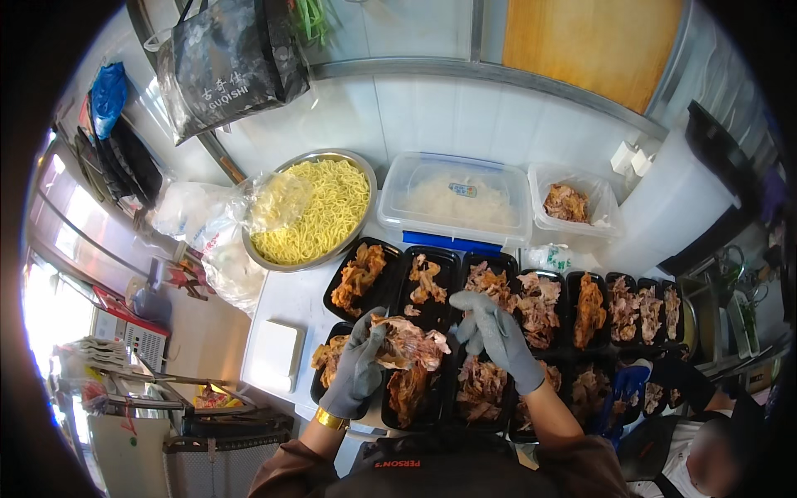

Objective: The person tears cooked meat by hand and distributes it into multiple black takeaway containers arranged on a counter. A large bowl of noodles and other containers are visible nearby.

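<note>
My left hand (361,367), in a grey glove, holds a partly stripped piece of cooked poultry (408,342) above the front row of black plastic trays. To its right, my right hand (495,336), gloved too, hovers with its fingers apart and nothing visible in them. Behind my hands, one black tray (408,306) has a few small pieces of meat (426,280) in it. The tray at the back left bears a browned poultry piece (360,277). Shredded meat (482,389) fills a front tray below my right hand. Several more trays of meat extend to the right.
A steel bowl of yellow noodles (324,205) stands at the back left, a lidded clear plastic box (457,199) at the back middle. Beside it is a lined tub (570,205) with meat. A white box (280,356) lies left. A co-worker's blue-gloved hand (624,395) is at the right trays.
</note>
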Tool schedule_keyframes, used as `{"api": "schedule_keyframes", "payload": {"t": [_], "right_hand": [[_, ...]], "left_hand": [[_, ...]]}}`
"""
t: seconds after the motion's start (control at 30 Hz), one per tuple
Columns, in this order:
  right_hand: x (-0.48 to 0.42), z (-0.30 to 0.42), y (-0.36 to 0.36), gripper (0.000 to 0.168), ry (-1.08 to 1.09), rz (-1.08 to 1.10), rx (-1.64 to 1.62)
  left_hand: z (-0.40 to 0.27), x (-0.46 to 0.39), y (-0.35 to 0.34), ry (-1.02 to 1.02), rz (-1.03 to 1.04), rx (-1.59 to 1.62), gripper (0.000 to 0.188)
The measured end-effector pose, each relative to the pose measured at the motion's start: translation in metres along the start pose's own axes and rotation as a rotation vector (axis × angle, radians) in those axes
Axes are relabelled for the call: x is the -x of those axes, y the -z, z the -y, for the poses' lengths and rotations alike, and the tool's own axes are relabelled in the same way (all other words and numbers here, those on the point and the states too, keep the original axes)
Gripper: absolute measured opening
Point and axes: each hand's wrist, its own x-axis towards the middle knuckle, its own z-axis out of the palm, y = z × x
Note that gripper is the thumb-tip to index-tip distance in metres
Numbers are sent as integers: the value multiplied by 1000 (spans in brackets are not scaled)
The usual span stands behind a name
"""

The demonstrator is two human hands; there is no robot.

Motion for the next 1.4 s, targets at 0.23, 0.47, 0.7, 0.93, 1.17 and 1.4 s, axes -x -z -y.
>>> {"api": "schedule_keyframes", "payload": {"t": [0.23,0.47,0.7,0.93,1.17,1.4], "right_hand": [[6,-1,-27,36,-295,290,-441],[-15,23,-31,26,-116,602,199],[-7,4,-18,33,479,538,951],[-20,12,-26,29,69,688,761],[-30,-15,-11,42,-442,816,67],[-46,-17,4,54,-675,813,-412]], "left_hand": [[8,1,5,-113,199,-404,43],[-24,0,14,-157,790,-1071,45],[-28,3,6,-185,705,-1725,58],[-25,0,-6,-210,644,-1842,51],[4,3,4,-392,607,-1967,41],[-6,2,4,-843,396,-1769,68]]}}
